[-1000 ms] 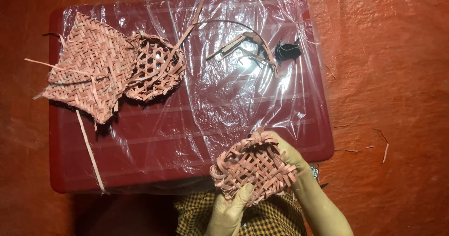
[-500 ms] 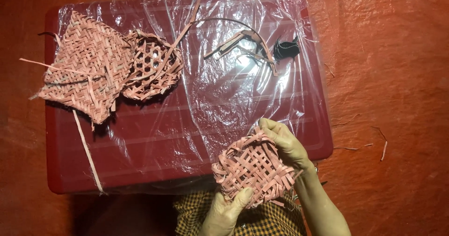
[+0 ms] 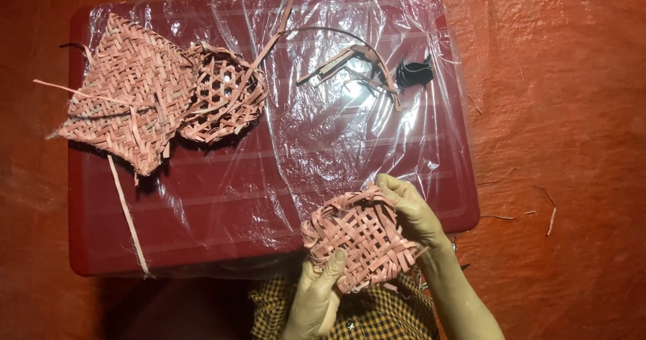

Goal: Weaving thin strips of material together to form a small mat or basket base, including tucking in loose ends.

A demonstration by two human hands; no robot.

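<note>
A small open-weave pink basket piece (image 3: pixel 361 238) is held over the near edge of a red board (image 3: pixel 202 232). My left hand (image 3: pixel 315 296) grips its lower edge from below, thumb on the weave. My right hand (image 3: pixel 412 209) clasps its right side, fingers curled over the rim. At the board's far left lies a flat, tightly woven pink mat (image 3: pixel 124 101). Against that mat's right edge rests a second small open-weave piece (image 3: pixel 221 92).
Crinkled clear plastic sheet (image 3: pixel 323 151) covers the board. Loose pink strips (image 3: pixel 350 64) and a small black object (image 3: pixel 412 72) lie at the back right. One long strip (image 3: pixel 128 215) trails off the board's left front. Orange-red floor surrounds it. Checked fabric (image 3: pixel 363 313) is below.
The woven piece in my hands has turned slightly and shifted a little toward me. My right hand's fingers have slid along its right rim. The items on the board are unmoved.
</note>
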